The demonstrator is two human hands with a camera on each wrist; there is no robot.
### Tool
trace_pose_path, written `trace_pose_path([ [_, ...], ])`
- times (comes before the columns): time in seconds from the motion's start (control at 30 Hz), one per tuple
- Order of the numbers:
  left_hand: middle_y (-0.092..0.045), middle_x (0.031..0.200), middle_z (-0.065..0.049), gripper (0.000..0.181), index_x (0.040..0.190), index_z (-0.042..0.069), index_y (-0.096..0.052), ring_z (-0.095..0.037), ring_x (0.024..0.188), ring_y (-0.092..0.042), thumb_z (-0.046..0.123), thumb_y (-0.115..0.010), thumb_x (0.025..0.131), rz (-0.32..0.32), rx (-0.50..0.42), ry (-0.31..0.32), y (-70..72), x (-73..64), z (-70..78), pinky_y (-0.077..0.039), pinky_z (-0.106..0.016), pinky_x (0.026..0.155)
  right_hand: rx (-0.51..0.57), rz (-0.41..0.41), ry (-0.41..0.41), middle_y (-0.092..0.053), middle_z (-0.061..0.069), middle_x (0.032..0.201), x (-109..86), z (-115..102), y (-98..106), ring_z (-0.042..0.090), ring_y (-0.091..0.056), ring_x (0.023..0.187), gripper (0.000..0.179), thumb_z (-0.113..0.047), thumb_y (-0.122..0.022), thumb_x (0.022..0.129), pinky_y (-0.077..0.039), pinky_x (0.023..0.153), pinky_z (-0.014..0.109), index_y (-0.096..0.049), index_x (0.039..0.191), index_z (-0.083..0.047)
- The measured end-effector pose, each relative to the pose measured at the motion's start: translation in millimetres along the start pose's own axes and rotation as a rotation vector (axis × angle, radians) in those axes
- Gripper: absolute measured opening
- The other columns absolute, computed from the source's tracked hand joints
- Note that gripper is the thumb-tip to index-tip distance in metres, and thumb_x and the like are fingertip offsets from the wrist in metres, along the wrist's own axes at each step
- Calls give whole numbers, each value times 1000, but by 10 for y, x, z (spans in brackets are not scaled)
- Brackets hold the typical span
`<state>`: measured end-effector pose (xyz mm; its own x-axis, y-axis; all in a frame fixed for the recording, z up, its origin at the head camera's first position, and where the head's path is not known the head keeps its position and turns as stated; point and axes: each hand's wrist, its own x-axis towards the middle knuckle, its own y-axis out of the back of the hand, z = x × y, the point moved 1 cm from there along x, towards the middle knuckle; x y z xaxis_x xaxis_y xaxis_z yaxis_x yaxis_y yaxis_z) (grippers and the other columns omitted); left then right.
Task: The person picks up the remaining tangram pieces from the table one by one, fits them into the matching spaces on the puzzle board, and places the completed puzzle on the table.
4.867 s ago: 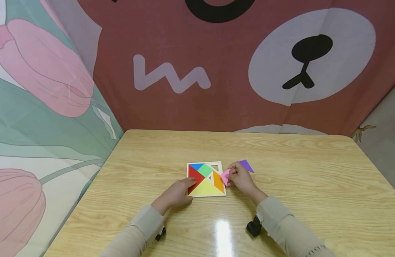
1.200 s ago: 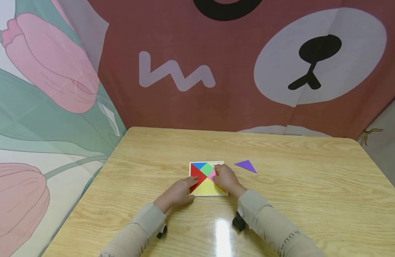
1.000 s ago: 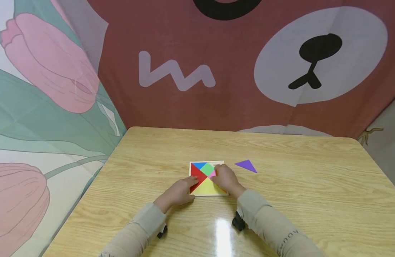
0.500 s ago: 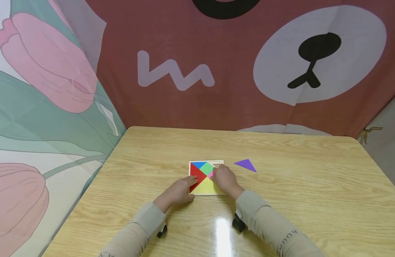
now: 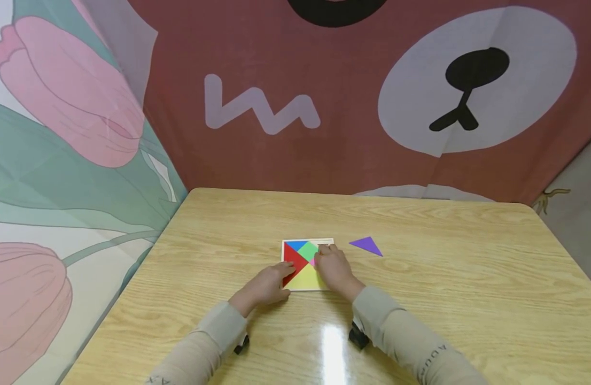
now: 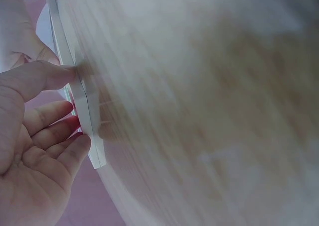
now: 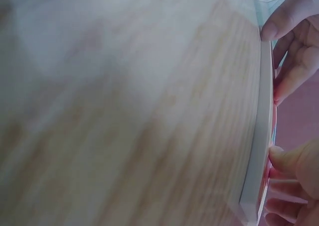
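Note:
A tangram tray (image 5: 307,290) with a pale rim lies on the table. In it are a red triangle (image 5: 294,258), a yellow triangle (image 5: 307,278), a small blue triangle (image 5: 295,245) and a green square (image 5: 307,251). My left hand (image 5: 265,285) grips the tray's near left corner, thumb at the front edge and fingertips on the red piece. With thumb and fingertips, my right hand (image 5: 335,269) presses on the tray's right half, over a small pink triangle (image 5: 312,262) that shows only partly. The orange piece is hidden under that hand. A purple triangle (image 5: 366,246) lies beyond the tray's right side.
The wood-grain table (image 5: 444,278) extends on both sides of the tray. Behind it hangs a cloth with a bear print (image 5: 343,149), and a tulip-print cloth (image 5: 79,208) covers the left side.
Several seconds ago my right hand pinched the pink triangle beside the tray. That piece now sits in the tray, and the hand has shifted slightly left over it. The left hand stays put.

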<state>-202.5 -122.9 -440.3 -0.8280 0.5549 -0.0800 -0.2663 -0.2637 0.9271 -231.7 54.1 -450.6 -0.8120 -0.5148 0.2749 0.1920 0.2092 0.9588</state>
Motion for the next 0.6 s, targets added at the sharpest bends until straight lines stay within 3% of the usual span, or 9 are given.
trace_pose_path([
  [0.2, -43, 126, -13, 51, 121, -2, -48, -25, 117, -38, 12, -61, 74, 8, -9, -4, 1, -7, -6, -31, -34, 96, 8, -2, 24, -59, 4, 86, 1, 15, 0, 22, -45, 71, 10, -9, -61, 75, -40, 57, 31, -54, 68, -8],
  [0.43, -43, 126, -13, 51, 121, -3, -48, -25, 117, -37, 13, -62, 74, 2, -15, -2, 13, -1, 3, -31, -35, 96, -18, -61, 3, -57, 5, 90, -10, -5, 16, 21, -42, 71, 2, -7, -57, 77, -38, 57, 29, -58, 76, -7],
  [0.6, -43, 127, -13, 51, 121, -2, -48, -25, 118, -37, 13, -62, 74, -5, -19, 5, 12, 1, 3, -31, -34, 96, -39, -63, -7, -57, 5, 93, -28, -23, 16, 22, -43, 73, 13, -6, -54, 79, -39, 58, 30, -63, 89, -4],
])
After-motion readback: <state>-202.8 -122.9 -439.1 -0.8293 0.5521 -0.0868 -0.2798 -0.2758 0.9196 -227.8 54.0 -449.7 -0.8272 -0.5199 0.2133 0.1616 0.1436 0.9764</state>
